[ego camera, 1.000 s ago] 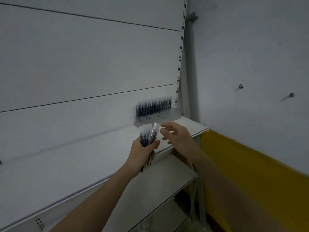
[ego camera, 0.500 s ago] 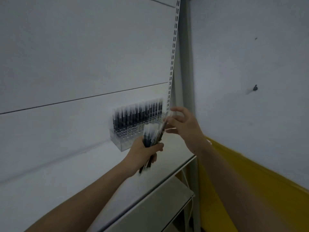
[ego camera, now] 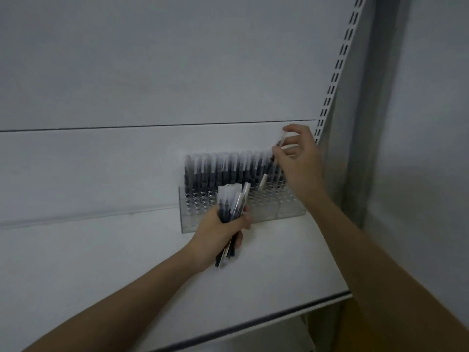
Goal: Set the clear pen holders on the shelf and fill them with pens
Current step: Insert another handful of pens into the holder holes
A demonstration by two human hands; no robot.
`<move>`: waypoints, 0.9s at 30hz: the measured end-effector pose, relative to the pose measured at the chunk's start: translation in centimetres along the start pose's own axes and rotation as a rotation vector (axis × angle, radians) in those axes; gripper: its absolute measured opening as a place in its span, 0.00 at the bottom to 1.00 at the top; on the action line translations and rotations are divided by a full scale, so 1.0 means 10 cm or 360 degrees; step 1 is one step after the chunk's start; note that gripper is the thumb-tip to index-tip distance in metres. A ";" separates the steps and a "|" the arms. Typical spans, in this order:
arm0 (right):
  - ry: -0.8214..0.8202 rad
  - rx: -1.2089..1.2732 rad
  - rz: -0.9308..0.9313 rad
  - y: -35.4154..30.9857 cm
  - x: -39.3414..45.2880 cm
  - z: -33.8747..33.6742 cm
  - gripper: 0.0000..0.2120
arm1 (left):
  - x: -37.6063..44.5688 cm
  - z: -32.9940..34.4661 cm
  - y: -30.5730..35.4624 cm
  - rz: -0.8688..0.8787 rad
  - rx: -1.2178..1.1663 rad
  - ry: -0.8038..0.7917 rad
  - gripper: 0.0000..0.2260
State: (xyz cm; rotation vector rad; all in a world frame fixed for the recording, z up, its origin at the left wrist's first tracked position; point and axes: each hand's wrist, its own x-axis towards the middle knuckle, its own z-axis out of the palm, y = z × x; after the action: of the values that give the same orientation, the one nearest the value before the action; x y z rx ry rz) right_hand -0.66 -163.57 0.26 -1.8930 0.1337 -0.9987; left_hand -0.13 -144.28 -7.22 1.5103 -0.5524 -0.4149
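- Clear pen holder [ego camera: 266, 212] sits on the white shelf [ego camera: 127, 262], its back against the rear panel [ego camera: 152, 72], near the shelf's right end.
- Holder is a transparent block with a grid of round holes. The back rows are packed with dark pens [ego camera: 223, 171], standing upright with pale caps on top. The front rows of holes show no pens.
- Left hand [ego camera: 220, 235] is clamped around a bundle of pens [ego camera: 232, 207], fingers and thumb wrapped round the barrels. The bundle stands roughly upright, caps fanning out above the fist, lower ends sticking out below it.
- Left hand and bundle are in front of the holder's lower middle and overlap it in view. Cannot tell if they touch it.
- Right hand [ego camera: 298, 163] is above the holder's right end, fingers curled, pinching a single pen [ego camera: 270, 171] near its upper end between thumb and fingertips.
- That pen is tilted, its lower tip down and to the left over the holes on the right side. Motion blur: cannot tell if the tip is in a hole.
- Hands are apart: right one high at the holder's right end, left one lower at its middle.
- Slotted metal upright [ego camera: 337, 72] runs up along the panel's right edge, just beside the right hand.
- Grey wall [ego camera: 431, 148] lies right of the upright.
- Shelf front edge has a dark strip, and another shelf [ego camera: 241, 344] shows below it.
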 end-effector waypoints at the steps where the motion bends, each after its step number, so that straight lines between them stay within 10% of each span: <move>1: -0.0073 -0.0030 -0.0047 0.08 0.06 0.02 0.15 | 0.01 0.04 -0.01 0.0003 -0.0016 0.0061 0.04; 13: -0.0613 -0.0156 -0.0301 0.61 0.32 0.08 0.14 | 0.08 0.49 -0.15 -0.0031 -0.0199 0.0602 0.09; 21: -0.0522 -0.0270 -0.0248 0.65 0.05 0.06 0.17 | 0.03 0.40 -0.17 -0.0005 -0.0220 0.0527 0.05; 27: -0.0471 0.0409 0.0151 0.58 -0.50 0.01 0.07 | 0.09 0.45 -0.23 -0.0071 -0.0284 0.0399 0.08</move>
State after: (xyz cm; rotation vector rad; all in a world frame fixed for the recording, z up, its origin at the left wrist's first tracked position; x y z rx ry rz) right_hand -2.13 -164.16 -7.22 -1.7569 -0.0751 -0.6299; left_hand -1.81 -148.54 -9.49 1.3794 -0.2772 -0.2953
